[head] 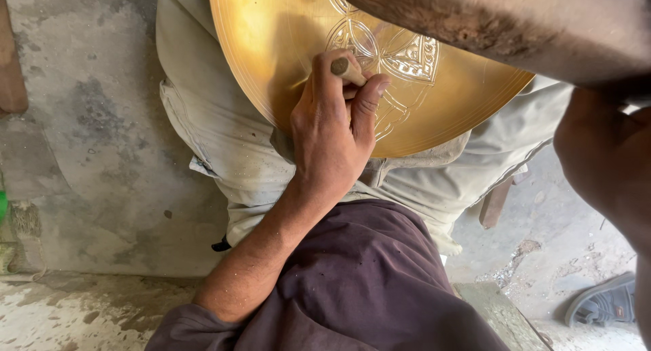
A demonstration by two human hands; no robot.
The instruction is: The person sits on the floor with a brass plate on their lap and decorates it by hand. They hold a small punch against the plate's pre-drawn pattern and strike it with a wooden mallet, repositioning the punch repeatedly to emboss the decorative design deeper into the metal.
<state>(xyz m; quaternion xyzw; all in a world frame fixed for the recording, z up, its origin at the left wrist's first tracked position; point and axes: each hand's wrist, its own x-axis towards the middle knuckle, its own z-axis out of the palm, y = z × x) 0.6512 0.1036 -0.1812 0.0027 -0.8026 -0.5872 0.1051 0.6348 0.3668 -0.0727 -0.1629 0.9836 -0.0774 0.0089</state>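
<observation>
Brass plate glossy, engraved; floor rough concrete.

Plate on lap, chisel upon it.

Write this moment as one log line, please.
left hand: grip shut on punch | punch tip: on engraved brass plate | plate: on lap | right hand: blurred, grip unclear

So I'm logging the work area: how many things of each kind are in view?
Engraved brass plate: 1
Punch tool, in the left hand: 1
Wooden piece by the knee: 1
Sandal: 1
Total: 4
</observation>
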